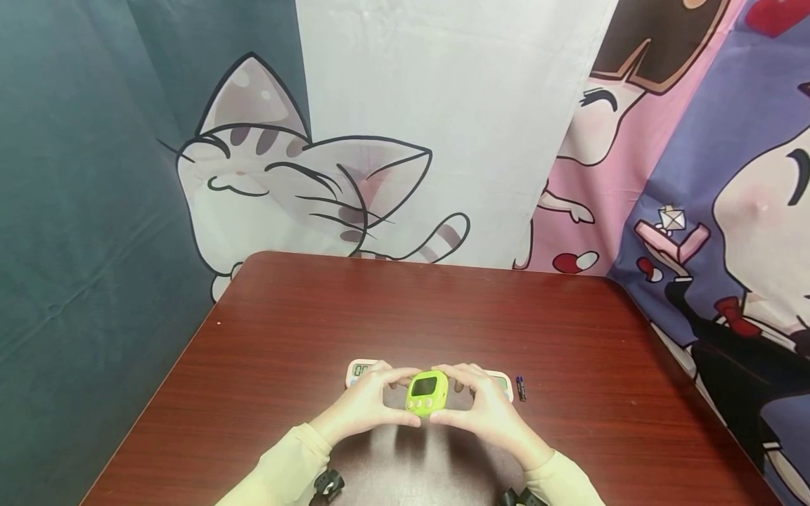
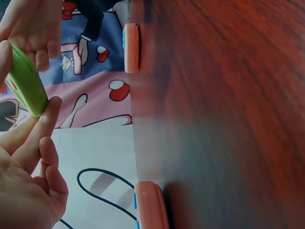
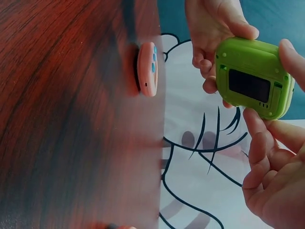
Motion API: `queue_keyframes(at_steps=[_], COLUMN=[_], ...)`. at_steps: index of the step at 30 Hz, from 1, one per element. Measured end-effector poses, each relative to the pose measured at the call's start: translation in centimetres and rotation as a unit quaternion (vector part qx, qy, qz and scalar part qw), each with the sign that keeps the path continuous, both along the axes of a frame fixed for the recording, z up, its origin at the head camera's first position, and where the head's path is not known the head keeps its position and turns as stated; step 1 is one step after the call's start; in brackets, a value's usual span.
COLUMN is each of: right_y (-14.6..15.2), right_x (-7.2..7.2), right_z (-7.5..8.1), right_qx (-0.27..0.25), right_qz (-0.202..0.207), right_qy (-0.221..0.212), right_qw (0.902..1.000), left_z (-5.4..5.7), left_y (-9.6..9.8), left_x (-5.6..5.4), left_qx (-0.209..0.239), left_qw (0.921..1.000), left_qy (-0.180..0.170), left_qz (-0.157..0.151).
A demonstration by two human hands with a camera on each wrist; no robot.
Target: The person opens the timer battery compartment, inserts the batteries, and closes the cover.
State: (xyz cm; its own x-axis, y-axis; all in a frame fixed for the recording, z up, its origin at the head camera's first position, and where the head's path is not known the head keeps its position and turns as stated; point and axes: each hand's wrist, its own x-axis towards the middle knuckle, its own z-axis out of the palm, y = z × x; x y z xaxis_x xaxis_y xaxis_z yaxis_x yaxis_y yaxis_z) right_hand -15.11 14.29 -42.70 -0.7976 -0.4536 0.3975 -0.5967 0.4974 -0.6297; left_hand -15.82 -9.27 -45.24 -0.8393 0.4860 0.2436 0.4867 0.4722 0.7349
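A lime-green digital timer (image 1: 425, 392) is held above the table between both hands, its dark screen and small buttons facing up toward the head. My left hand (image 1: 363, 404) pinches one side between thumb and fingers; my right hand (image 1: 486, 406) pinches the other. In the right wrist view the back of the green timer (image 3: 252, 78) shows a dark rectangular patch. Behind the hands lie two pale-pink timers: the left timer (image 1: 354, 372), partly covered by the left hand, and the right timer (image 1: 505, 384), partly covered by the right. Blue buttons show on the left timer (image 3: 147, 69).
A small dark battery-like cylinder (image 1: 521, 388) lies just right of the right-hand timer. The reddish-brown wooden table (image 1: 392, 302) has its far edge against a cartoon-printed curtain (image 1: 455, 105). Dark wrist devices (image 1: 328, 485) sit at both sleeves.
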Motion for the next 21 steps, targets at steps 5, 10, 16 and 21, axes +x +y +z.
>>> queue_keyframes(at_steps=[5, 10, 16, 21], right_y=[0.2, 0.7, 1.2, 1.5], right_x=[-0.2, -0.7, -1.1, -1.2], right_z=[-0.2, -0.6, -1.0, -1.4], right_qx=[0.009, 0.039, 0.067, 0.095], right_qz=[0.008, 0.036, 0.048, 0.044], right_qy=[-0.016, -0.035, -0.043, -0.055], right_qw=[0.9998, 0.998, 0.9956, 0.993], left_z=[0.0, -0.1, -0.2, -0.4], left_y=[0.0, 0.3, 0.7, 1.1], left_x=[-0.1, -0.2, -0.3, -0.5], left_qx=[-0.023, -0.082, -0.143, -0.179], left_qw=[0.999, 0.9915, 0.9796, 0.9715], left_qy=[0.034, 0.096, 0.126, 0.132], left_qz=[0.017, 0.033, 0.064, 0.082])
